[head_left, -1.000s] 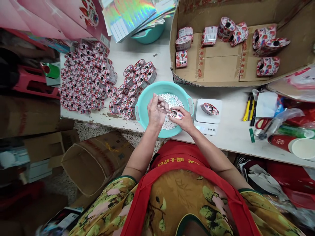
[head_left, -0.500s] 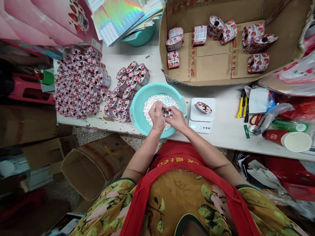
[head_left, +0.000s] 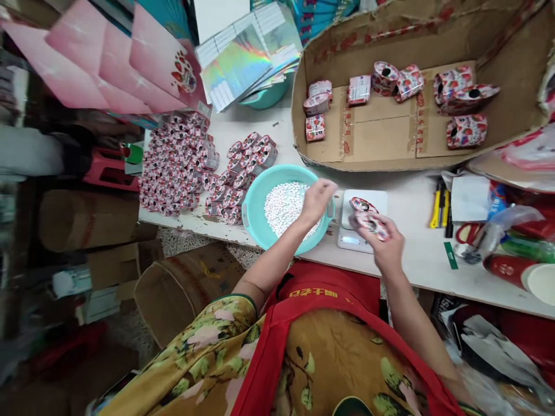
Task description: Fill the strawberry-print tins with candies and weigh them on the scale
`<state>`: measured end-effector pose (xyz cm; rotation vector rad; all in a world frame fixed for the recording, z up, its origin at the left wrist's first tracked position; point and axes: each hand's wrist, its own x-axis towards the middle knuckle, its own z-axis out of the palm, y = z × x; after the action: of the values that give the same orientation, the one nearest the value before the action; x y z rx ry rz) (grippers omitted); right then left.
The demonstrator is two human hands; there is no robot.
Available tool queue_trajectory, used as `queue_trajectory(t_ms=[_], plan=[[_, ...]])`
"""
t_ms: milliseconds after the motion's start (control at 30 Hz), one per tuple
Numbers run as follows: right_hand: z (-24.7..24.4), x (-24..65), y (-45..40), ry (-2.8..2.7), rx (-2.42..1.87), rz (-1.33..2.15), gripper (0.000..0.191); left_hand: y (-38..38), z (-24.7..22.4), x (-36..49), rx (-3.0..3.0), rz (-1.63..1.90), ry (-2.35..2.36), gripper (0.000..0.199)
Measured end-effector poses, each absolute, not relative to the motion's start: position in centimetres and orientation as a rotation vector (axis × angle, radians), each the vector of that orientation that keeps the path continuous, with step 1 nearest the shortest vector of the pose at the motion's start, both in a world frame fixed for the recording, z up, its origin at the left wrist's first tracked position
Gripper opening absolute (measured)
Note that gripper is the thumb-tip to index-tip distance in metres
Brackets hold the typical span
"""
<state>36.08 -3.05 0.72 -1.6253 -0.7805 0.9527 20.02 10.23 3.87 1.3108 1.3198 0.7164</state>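
Note:
My right hand (head_left: pixel 389 247) grips a small strawberry-printed container (head_left: pixel 373 225), blurred by motion, over the near part of a white kitchen scale (head_left: pixel 380 199). A similar printed container (head_left: pixel 362 205) lies on the scale's plate, just beyond the held one. Above the right side of a turquoise basin (head_left: pixel 255 222) is my left hand (head_left: pixel 318 199), its fingers drawn together. Whatever those fingertips hold, if anything, is hidden. Small white tablets (head_left: pixel 284 205) cover much of the basin's bottom.
Many printed containers (head_left: pixel 173 164) stand packed at the left, with a smaller group (head_left: pixel 247 159) beside the basin. A cardboard box (head_left: pixel 381 159) holding several containers stands behind. Holographic sheets (head_left: pixel 247 55) lie at the back; yellow cutters (head_left: pixel 439 205) at the right.
The hands, together over the basin before, are now apart. My right hand has carried the printed container right to the scale; my left has shifted slightly right. The view has swung a little left.

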Motion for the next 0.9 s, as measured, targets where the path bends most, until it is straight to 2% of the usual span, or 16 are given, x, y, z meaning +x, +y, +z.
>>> queue_trajectory(t_ms=[100, 200, 367, 500, 633, 700, 800, 900], plan=[[-0.2, 39.9, -5.5, -0.590, -1.738, 0.766, 0.053, 10.2, 2.1, 22.1, 1.982, 0.059, 1.190, 0.024], [-0.6, 41.8, -6.8, -0.503, -1.766, 0.703, 0.058, 9.4, 0.6, 24.3, 2.348, -0.315, 0.973, 0.032], [-2.0, 42.8, -7.0, -0.458, -1.813, 0.691, 0.062, 8.8, -0.9, 26.4, 2.513, -0.392, 0.925, 0.028], [-3.8, 42.3, -5.8, -0.480, -1.779, 0.756, 0.062, 8.9, 0.3, 24.7, 2.430, -0.148, 1.107, 0.023], [-6.2, 40.5, -2.6, -0.691, -1.768, 0.787, 0.057, 9.4, 5.0, 17.8, 2.250, 0.330, 1.527, 0.022], [-7.2, 39.5, -1.1, -0.783, -1.764, 0.807, 0.055, 9.0, 8.3, 12.4, 2.151, 0.389, 1.805, 0.024], [-7.3, 39.0, -0.1, -0.906, -1.774, 0.793, 0.056, 7.3, 12.0, 3.2, 2.000, 0.015, 2.275, 0.035], [-4.8, 39.6, 0.4, -1.110, -1.800, 0.565, 0.057, 4.8, 12.0, -4.8, 1.697, -0.518, 2.516, 0.058]])
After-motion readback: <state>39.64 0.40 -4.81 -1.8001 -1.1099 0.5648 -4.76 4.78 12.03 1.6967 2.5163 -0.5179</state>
